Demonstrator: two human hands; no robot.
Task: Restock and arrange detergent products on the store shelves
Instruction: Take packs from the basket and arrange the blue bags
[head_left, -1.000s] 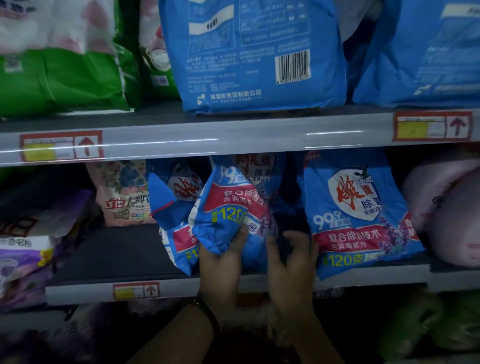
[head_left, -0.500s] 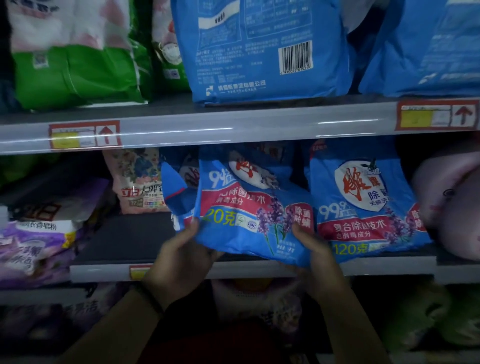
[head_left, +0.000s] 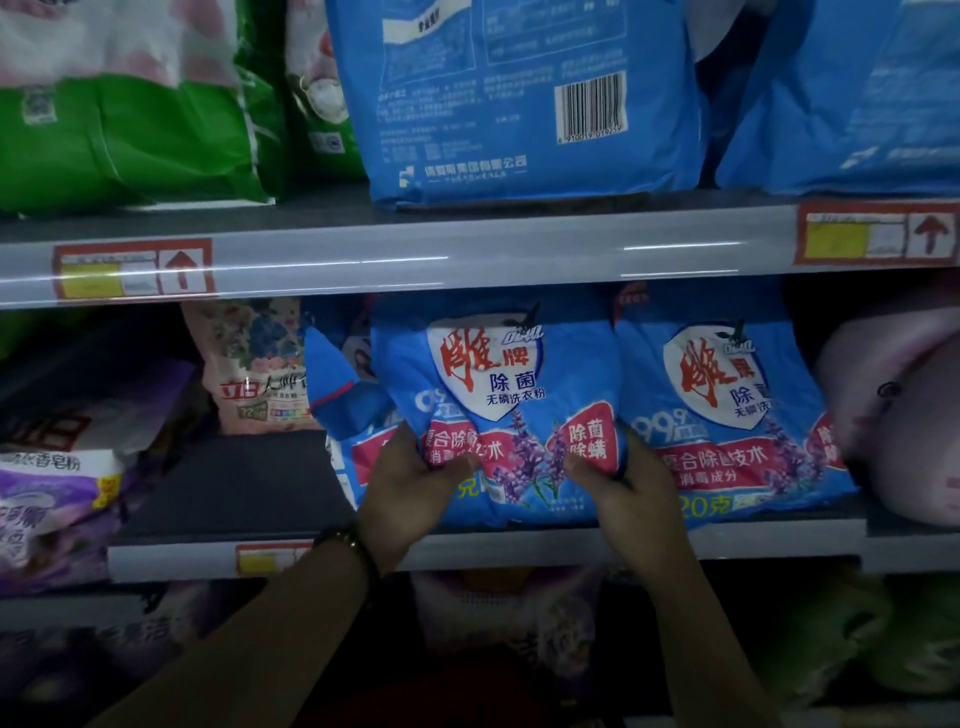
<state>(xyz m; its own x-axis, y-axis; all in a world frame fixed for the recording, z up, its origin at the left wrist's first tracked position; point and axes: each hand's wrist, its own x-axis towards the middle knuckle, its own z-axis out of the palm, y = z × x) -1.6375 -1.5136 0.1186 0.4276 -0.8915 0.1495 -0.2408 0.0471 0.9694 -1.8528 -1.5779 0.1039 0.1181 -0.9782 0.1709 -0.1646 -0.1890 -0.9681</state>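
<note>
The upper shelf carries a green bag at the left, a big blue bag with its barcode side to the front, and a second blue bag at the right. Two red price labels sit on its front rail. On the middle shelf stand a pink flowered bag, a crumpled blue bag, the centre washing powder bag touching the right washing powder bag, and a pink bag at the far right.
</note>
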